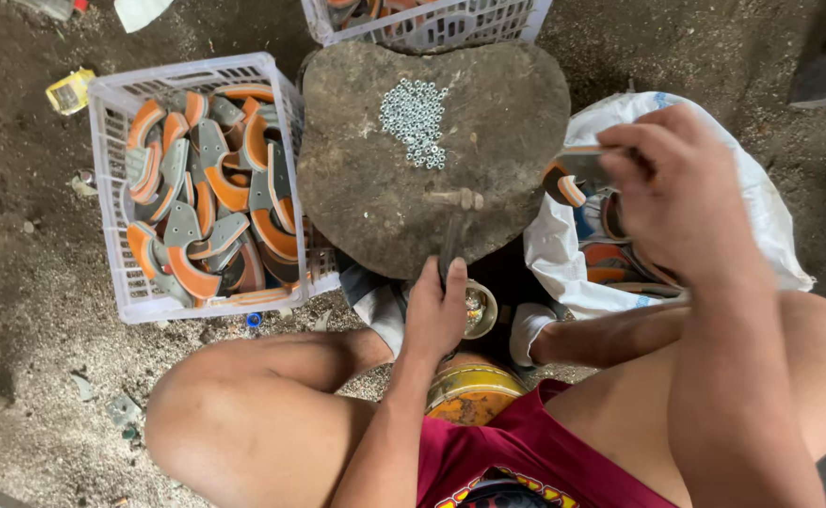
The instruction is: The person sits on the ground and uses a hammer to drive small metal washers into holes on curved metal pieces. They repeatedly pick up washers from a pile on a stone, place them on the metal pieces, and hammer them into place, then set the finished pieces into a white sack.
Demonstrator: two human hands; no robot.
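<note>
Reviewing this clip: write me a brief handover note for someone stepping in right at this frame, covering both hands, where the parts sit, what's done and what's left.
Left hand: closed on the hammer, whose head rests on the stone slab.
Right hand: holding one curved grey-and-orange piece above the white sack, which holds more of them.
Parts: a heap of small metal nuts lies on the slab; the white crate to the left is filled with similar curved pieces; a second crate sits beyond the slab.
Done: nothing I can confirm from this view.
Left: the held piece has not yet reached the slab; the sack still holds pieces.
</note>
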